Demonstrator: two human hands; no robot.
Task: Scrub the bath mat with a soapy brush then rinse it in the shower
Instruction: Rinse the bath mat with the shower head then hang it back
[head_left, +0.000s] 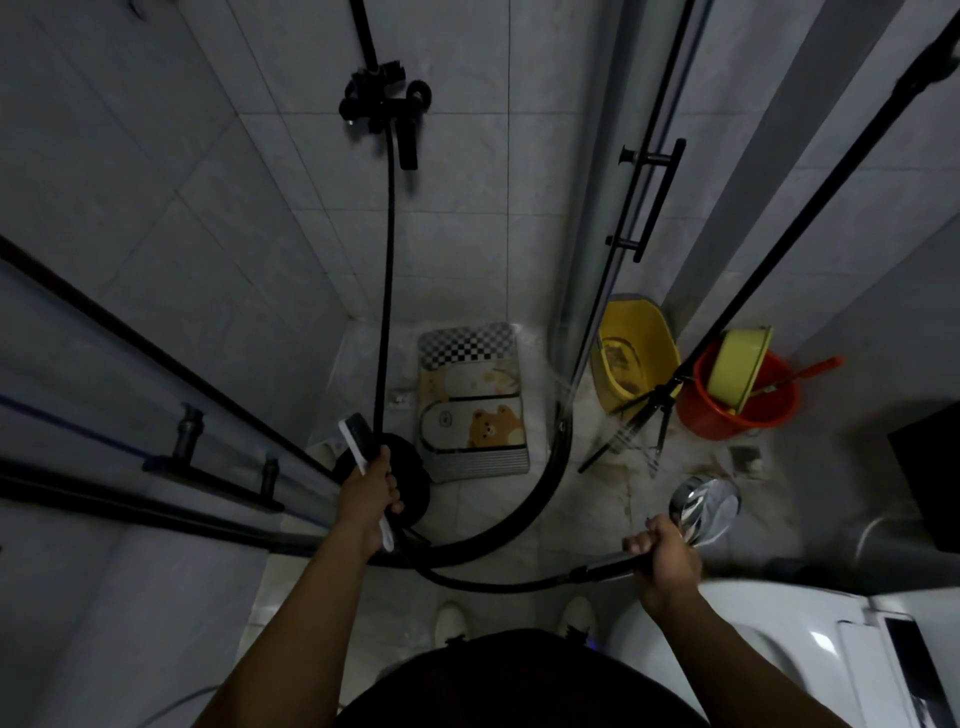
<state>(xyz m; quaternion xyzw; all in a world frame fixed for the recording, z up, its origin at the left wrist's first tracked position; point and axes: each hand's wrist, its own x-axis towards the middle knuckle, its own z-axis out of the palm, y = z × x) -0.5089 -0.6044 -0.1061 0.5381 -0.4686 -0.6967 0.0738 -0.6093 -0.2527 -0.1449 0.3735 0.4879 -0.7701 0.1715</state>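
The bath mat (472, 400), with a checkered strip and a bear picture, lies flat on the shower floor. My left hand (366, 499) grips the white handle of a brush (358, 441), its dark head pointing up and away, just left of the mat. My right hand (665, 558) grips the black handle of a chrome shower head (706, 512), held outside the shower to the right of the mat. A thin spray of water falls near the curved door rail. The black hose (387, 260) runs down from the black wall tap (384, 111).
A yellow bin (634, 353) and an orange bucket (737, 405) holding a yellow basin stand on the floor to the right. A black tripod (660, 400) stands between them. Glass doors with black handles flank the shower. A white toilet (779, 649) is at the lower right.
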